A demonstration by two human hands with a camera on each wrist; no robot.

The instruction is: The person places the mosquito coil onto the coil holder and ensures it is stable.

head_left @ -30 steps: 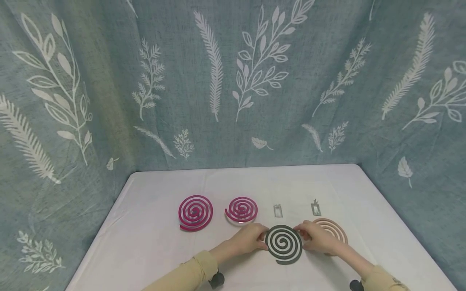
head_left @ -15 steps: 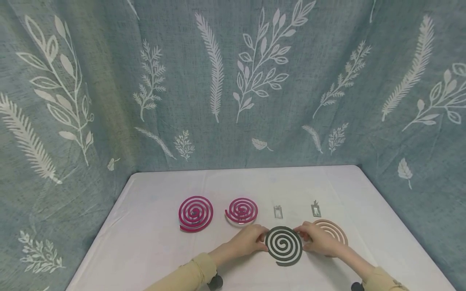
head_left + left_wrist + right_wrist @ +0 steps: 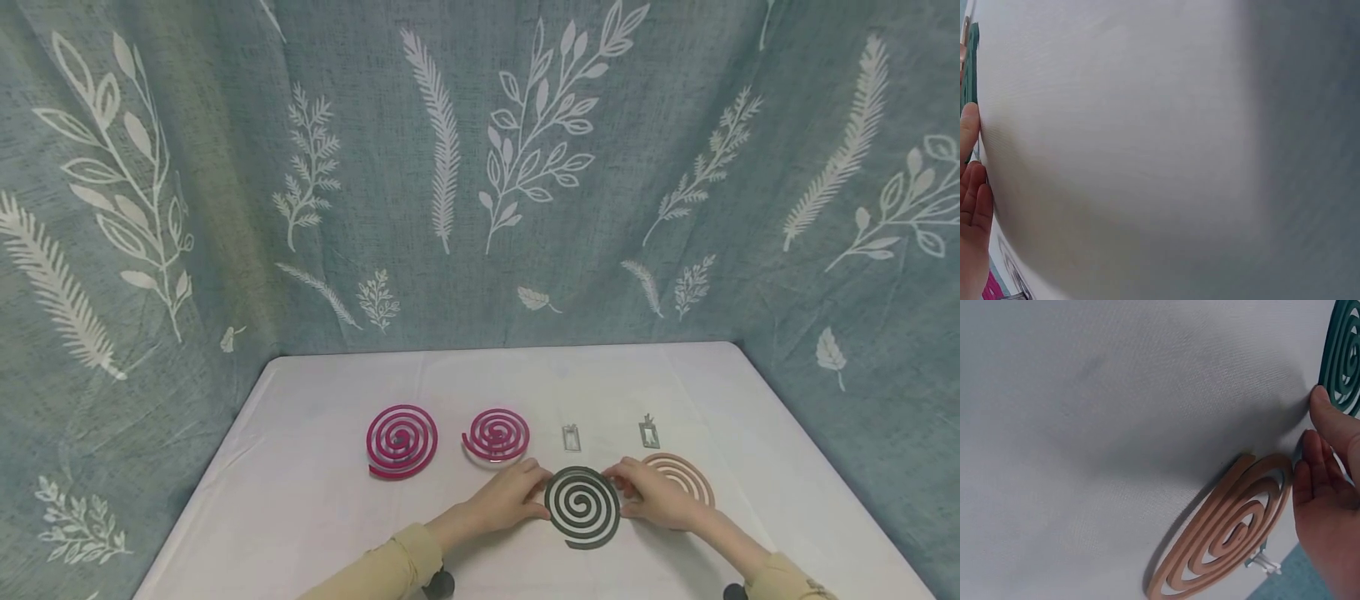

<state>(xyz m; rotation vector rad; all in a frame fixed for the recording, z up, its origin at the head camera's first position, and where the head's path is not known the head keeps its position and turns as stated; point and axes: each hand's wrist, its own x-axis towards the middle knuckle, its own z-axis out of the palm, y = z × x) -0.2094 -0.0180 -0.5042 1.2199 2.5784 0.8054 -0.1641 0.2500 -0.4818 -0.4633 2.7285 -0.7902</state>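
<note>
A dark green mosquito coil (image 3: 581,502) is held between both hands over the front right part of the white table. My left hand (image 3: 510,498) grips its left edge, thumb low and fingertips high on the rim. On the opposite edge, my right hand (image 3: 654,493) holds it the same way, with the thumb at the rim in the right wrist view. A brown mosquito coil (image 3: 1194,522) lies partly behind the right hand in the head view. Only a sliver of the green coil (image 3: 971,69) shows in the left wrist view.
Two magenta mosquito coils, one at left (image 3: 402,439) and one nearer the middle (image 3: 497,434), sit on the white table (image 3: 322,400). Two small metal coil stands, a left one (image 3: 565,438) and a right one (image 3: 642,435), lie behind the hands. A patterned blue-green curtain (image 3: 465,300) surrounds the table.
</note>
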